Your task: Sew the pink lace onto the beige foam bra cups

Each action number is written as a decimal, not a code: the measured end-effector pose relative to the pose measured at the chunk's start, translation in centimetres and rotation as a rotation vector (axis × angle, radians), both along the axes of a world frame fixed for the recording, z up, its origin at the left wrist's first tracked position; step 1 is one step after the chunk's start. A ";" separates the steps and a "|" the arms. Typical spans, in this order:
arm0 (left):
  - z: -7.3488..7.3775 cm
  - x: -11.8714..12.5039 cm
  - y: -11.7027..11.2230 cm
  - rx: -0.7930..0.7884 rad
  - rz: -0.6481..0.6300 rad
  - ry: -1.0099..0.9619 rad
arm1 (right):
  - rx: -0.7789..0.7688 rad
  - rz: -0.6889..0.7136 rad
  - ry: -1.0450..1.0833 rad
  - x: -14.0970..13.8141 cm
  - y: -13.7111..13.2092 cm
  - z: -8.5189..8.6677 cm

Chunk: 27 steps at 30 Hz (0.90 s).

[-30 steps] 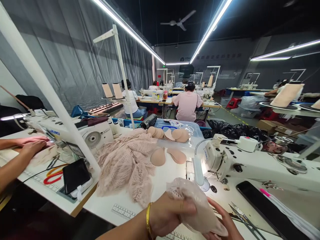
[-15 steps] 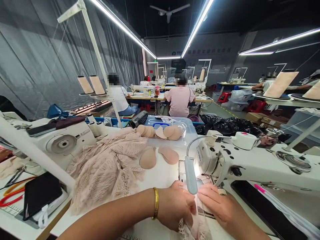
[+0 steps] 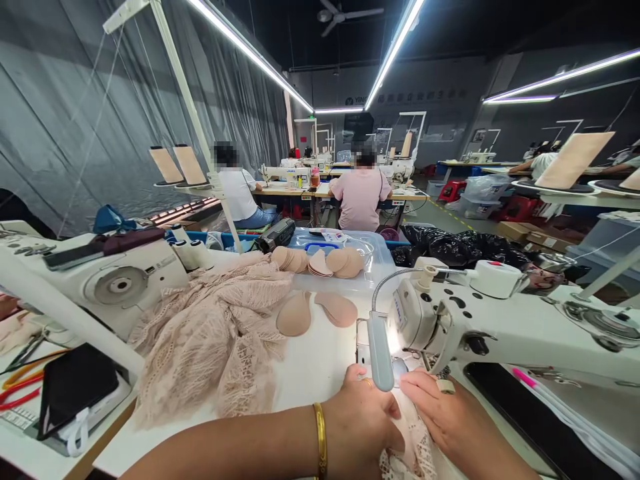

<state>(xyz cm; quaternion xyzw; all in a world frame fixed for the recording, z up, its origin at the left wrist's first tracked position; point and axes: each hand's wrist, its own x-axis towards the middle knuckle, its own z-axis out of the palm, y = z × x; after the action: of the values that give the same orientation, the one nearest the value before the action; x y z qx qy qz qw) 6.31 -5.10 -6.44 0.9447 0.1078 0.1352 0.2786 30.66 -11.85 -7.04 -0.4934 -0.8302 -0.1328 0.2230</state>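
Observation:
My left hand [image 3: 360, 417], with a gold bangle at the wrist, curls its fingers around beige lace fabric [image 3: 417, 437] in front of the sewing machine [image 3: 515, 313]. My right hand [image 3: 445, 410] lies flat on the right side of that lace, fingers stretched toward the needle area. A grey lamp head [image 3: 381, 357] on a bent neck lights the spot and hides the needle and part of the fabric. Beyond my left hand, two teardrop-shaped beige pads [image 3: 294, 315] rest on the white table. A heap of beige lace [image 3: 215, 327] lies to their left.
Stacks of beige pads [image 3: 345, 263] sit on a clear plastic box [image 3: 373, 277] at the back. A black phone [image 3: 77, 387] and orange-red scissors [image 3: 20, 393] lie at left. A pink-tipped pen [image 3: 524, 378] lies at right. Thread cones [image 3: 575, 160] stand above. Two people sit ahead.
Both hands have shifted slightly right relative to the machine bed, and more lace shows between them. The camera view has moved a little. The pads and heap stay put.

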 end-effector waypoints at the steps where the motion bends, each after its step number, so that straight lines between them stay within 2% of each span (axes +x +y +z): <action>1: -0.1 0.1 0.0 0.001 0.006 -0.004 | 0.015 0.018 -0.022 0.1 0.0 0.0; 5: -0.1 0.3 -0.1 -0.004 0.002 -0.012 | -0.046 0.128 -0.002 0.2 0.0 0.1; 9: 0.1 0.3 -0.2 -0.009 0.011 -0.048 | -0.133 0.055 0.081 0.3 0.1 -0.5; 14: -1.0 0.7 -0.1 -0.041 0.022 -0.085 | -0.139 -0.043 -0.002 0.3 0.0 -1.3; 22: -1.9 0.9 -0.3 -0.114 0.039 -0.081 | -0.068 -0.029 -0.101 1.6 0.1 -1.8; 27: -1.8 0.8 -0.3 -0.101 0.031 -0.057 | -0.165 0.001 -0.087 1.9 0.3 -1.5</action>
<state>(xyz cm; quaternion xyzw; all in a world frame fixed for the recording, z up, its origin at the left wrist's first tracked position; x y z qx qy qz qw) 7.09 -5.37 -8.20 0.9233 0.1211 0.1608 0.3270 32.54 -11.59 -8.57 -0.5033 -0.8475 -0.0850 0.1454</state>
